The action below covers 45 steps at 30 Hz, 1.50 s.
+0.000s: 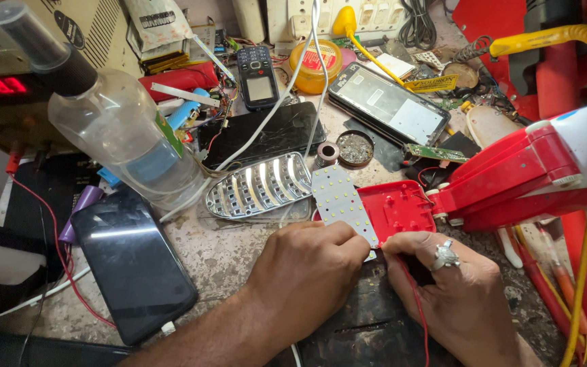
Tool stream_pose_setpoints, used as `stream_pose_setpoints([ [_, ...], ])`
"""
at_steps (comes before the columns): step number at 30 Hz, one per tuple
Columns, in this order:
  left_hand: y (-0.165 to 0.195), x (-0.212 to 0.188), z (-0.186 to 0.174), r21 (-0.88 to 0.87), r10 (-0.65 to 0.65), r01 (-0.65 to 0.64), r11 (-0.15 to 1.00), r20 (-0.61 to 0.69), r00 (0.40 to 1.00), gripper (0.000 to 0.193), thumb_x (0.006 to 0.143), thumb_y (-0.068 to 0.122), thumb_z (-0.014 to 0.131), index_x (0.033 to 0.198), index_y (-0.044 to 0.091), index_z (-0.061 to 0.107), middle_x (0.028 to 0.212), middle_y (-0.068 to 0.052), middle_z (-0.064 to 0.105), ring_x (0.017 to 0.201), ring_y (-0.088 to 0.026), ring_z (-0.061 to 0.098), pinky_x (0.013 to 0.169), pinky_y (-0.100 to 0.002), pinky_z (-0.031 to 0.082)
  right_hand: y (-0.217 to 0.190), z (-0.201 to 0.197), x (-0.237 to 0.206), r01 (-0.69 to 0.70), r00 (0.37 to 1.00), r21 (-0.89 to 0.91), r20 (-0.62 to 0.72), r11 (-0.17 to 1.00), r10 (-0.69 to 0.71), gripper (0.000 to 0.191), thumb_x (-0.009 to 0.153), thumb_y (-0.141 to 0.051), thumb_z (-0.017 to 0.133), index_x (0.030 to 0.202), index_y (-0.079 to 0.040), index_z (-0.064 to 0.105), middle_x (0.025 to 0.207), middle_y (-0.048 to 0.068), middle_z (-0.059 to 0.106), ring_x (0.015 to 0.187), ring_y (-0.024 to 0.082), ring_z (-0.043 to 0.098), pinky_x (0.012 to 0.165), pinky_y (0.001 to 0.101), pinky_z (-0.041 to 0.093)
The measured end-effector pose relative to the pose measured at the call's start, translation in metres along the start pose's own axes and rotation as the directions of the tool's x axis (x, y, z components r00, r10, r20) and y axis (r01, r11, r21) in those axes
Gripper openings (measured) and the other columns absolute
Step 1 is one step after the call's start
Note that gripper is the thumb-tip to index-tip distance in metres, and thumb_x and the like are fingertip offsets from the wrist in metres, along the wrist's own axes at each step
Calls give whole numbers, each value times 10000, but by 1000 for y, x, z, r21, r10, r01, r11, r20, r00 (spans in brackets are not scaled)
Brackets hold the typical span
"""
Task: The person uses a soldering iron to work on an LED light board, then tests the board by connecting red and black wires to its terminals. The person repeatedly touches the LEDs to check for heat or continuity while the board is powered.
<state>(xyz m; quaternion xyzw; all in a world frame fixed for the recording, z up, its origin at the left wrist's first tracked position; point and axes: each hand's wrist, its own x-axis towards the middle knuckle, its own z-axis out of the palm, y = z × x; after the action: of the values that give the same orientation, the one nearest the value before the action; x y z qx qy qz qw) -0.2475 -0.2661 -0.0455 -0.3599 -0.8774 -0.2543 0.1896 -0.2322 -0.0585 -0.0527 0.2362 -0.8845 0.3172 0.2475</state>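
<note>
I see my left hand (307, 265) at six o'clock on the desk (219, 255), its grip pinching the near end of the white LED board (341, 200), which lies tilted across the open red lamp housing (399, 207). My right hand (453, 285), at five o'clock and wearing a ring (445, 255), has its grip pressed on a thin red wire (417, 306); the ribbed silver reflector (259, 187) lies just beside the board at ten o'clock.
</note>
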Motion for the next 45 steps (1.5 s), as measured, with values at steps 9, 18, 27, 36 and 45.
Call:
stream_pose_setpoints([
  [9, 0, -1, 1, -9, -8, 8, 1000, -9, 1000, 85, 790, 109, 715, 829, 85, 644, 775, -81, 645, 739, -305, 692, 687, -437, 546, -5, 1, 3, 101, 995, 4, 1, 995, -101, 285, 758, 30, 778, 1014, -63, 693, 926, 101, 730, 844, 248, 757, 757, 336, 599],
  [18, 1, -1, 1, -10, -6, 6, 1000, 4, 1000, 81, 786, 111, 708, 817, 84, 638, 785, -86, 644, 748, -305, 689, 701, -438, 545, -4, 2, 1, 62, 998, 26, 5, 998, -62, 326, 805, -1, 777, 1055, -54, 575, 885, 101, 712, 807, 214, 764, 722, 321, 595],
  [27, 0, -1, 1, -1, 1, -1, 1000, -12, 1000, 76, 797, 111, 709, 808, 85, 638, 781, -85, 643, 725, -306, 686, 701, -431, 552, -7, -2, 9, 138, 990, -71, 24, 988, -137, 261, 729, 29, 787, 951, -70, 693, 892, 79, 719, 954, 283, 740, 852, 383, 583],
  [36, 1, -3, 1, -19, -9, 8, 1000, -12, 1000, 89, 796, 111, 718, 801, 76, 636, 781, -92, 644, 726, -308, 689, 679, -437, 547, -10, -4, 7, 119, 993, -93, 32, 989, -117, 240, 722, -15, 826, 943, -82, 762, 891, 76, 747, 951, 269, 737, 877, 387, 580],
  [45, 1, -3, 0, -19, -9, 9, 1000, -12, 1000, 83, 805, 111, 720, 813, 77, 645, 777, -91, 646, 724, -300, 696, 673, -433, 549, -5, -6, 4, 124, 992, -44, -18, 991, -125, 184, 773, -30, 818, 928, -88, 738, 943, 63, 757, 998, 242, 756, 919, 371, 584],
])
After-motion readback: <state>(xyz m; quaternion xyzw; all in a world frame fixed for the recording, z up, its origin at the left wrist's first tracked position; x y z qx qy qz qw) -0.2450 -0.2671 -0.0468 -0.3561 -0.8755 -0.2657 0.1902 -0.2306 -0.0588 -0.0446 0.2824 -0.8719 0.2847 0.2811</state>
